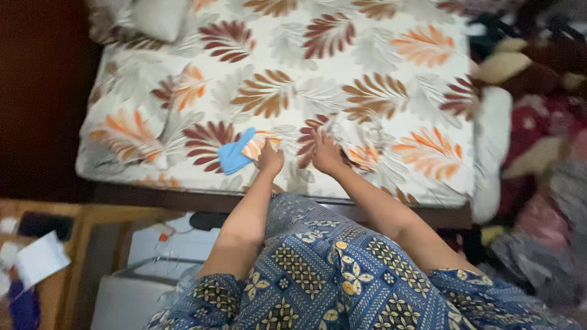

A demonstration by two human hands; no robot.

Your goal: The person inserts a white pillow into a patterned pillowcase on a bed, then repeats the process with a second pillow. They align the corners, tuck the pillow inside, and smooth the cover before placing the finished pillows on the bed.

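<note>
- A blue patterned garment (330, 275) with yellow flower and diamond motifs fills the near foreground, worn by the person whose two bare arms reach forward from it toward a bed.
- Low at the left edge, a white sheet of paper (40, 258) lies on a wooden surface (58, 290), with a white box-like unit (165, 244) just beside it, below the bed's edge.
- The left hand (269, 160) rests at the near edge of the bed, its fingers curled in around the end of a small orange-and-white striped cloth (255, 145); how tightly they close cannot be told from this angle.
- The striped cloth's long axis runs slantwise, from the hand up and to the left, where it meets a blue cloth (235, 156).
- The blue cloth lies flat on the bedsheet, touching the striped piece, its longer side tilted up to the right, a corner pointing toward the far side of the bed.
- The right hand (325, 153) lies just beside the left, palm down, fingers stretched out and slightly spread, pressing on the bedsheet (367, 85) and gripping nothing.
- The bedsheet is white with large leaf prints in dark red, brown, orange and grey, and covers the mattress across most of the frame.
- A pale pillow (160, 17) sits at the far left corner of the bed.
- To the right of the bed, a heap of clothes and bedding (538, 140) in red, cream and grey is piled up, blurred.
</note>
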